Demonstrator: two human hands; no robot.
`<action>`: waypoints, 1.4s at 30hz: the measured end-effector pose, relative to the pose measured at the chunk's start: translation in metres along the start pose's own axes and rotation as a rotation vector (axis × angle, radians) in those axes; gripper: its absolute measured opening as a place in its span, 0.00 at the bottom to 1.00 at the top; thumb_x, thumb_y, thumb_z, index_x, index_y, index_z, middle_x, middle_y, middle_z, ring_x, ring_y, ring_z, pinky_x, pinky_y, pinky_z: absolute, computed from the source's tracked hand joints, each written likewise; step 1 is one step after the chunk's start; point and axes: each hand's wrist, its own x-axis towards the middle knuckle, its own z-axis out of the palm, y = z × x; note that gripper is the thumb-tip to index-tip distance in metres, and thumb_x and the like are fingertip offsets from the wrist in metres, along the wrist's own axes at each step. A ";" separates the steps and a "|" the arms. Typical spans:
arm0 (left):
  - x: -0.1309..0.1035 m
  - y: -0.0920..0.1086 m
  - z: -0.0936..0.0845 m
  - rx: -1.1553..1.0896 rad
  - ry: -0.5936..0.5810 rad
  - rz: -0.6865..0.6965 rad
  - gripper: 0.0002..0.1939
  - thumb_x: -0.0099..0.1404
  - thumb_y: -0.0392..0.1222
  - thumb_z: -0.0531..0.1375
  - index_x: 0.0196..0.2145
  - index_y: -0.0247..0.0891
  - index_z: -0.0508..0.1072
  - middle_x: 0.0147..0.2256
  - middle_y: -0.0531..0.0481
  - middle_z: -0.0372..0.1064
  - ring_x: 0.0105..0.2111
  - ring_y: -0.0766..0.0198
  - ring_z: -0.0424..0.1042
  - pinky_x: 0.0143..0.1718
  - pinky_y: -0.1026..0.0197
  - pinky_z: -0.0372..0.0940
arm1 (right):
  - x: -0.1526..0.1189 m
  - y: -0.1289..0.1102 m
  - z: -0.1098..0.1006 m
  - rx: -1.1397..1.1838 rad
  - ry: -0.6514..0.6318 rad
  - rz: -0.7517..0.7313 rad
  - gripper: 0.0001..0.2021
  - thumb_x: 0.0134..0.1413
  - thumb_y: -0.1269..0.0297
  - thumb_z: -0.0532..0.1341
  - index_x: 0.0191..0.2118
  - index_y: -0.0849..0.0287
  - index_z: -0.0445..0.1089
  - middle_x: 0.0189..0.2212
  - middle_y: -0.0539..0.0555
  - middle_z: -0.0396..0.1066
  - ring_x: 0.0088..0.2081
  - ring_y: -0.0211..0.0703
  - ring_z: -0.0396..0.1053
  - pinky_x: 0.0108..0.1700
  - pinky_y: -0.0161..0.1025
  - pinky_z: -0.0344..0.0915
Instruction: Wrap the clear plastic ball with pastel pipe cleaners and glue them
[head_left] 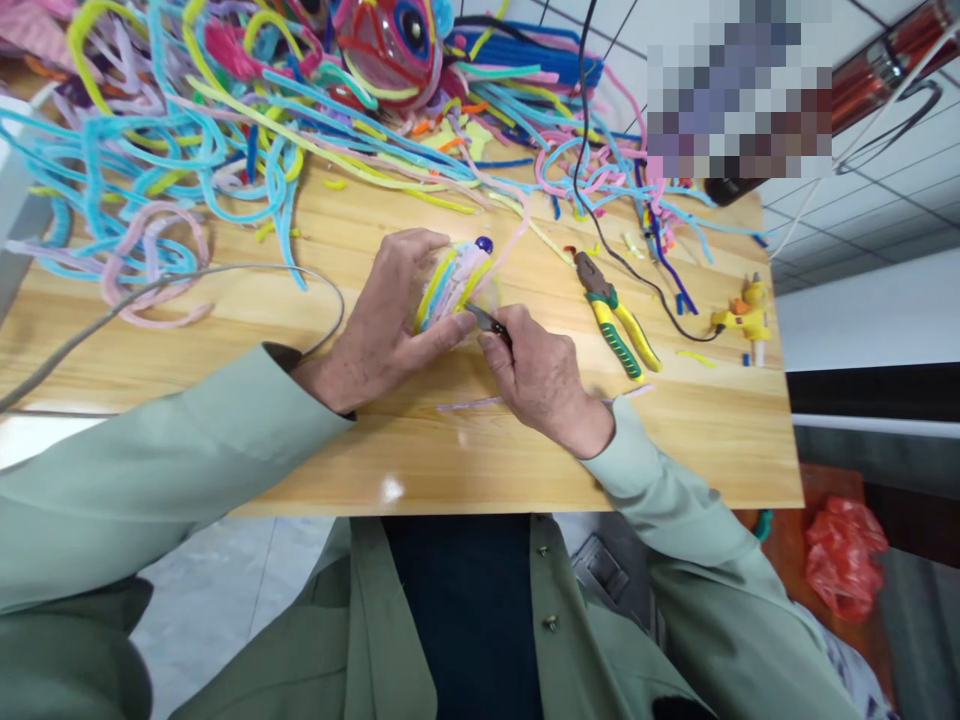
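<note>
My left hand [394, 325] is wrapped round a small clear piece striped with yellow, blue and pale pink pipe cleaners [454, 285]. A dark purple ball [484, 244] sits at its upper edge. In my right hand [536, 370] is a small dark-bladed tool [487, 321], its tip against the striped piece beside my left thumb. A pink pipe cleaner [517, 232] runs up from the piece. What lies under my left fingers is hidden.
Pliers [619, 320] with green and yellow handles lie right of my hands. Farther right is a yellow glue gun [742, 318] with a black cord. Tangled pipe cleaners [187, 150] cover the table's back and left. A grey cable [187, 272] crosses the left side of the wooden table [420, 470].
</note>
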 end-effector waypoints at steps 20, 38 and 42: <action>-0.001 -0.005 0.001 -0.062 0.017 0.022 0.34 0.76 0.64 0.67 0.72 0.56 0.63 0.68 0.41 0.68 0.70 0.37 0.69 0.74 0.27 0.65 | 0.000 0.002 0.003 0.014 0.065 -0.047 0.26 0.84 0.44 0.42 0.54 0.55 0.70 0.37 0.54 0.81 0.34 0.45 0.75 0.32 0.41 0.56; -0.002 -0.007 0.001 -0.042 0.002 0.020 0.34 0.77 0.64 0.67 0.72 0.55 0.62 0.69 0.41 0.67 0.71 0.38 0.68 0.75 0.28 0.65 | 0.000 0.002 0.003 0.000 0.068 -0.046 0.26 0.84 0.43 0.42 0.54 0.55 0.70 0.38 0.54 0.82 0.34 0.45 0.76 0.32 0.41 0.56; -0.002 -0.008 0.001 -0.046 0.005 0.021 0.36 0.76 0.66 0.67 0.72 0.54 0.62 0.68 0.40 0.67 0.71 0.37 0.68 0.75 0.28 0.64 | -0.001 0.001 0.004 -0.002 0.094 -0.064 0.29 0.84 0.42 0.39 0.55 0.56 0.70 0.37 0.54 0.82 0.34 0.45 0.76 0.32 0.42 0.55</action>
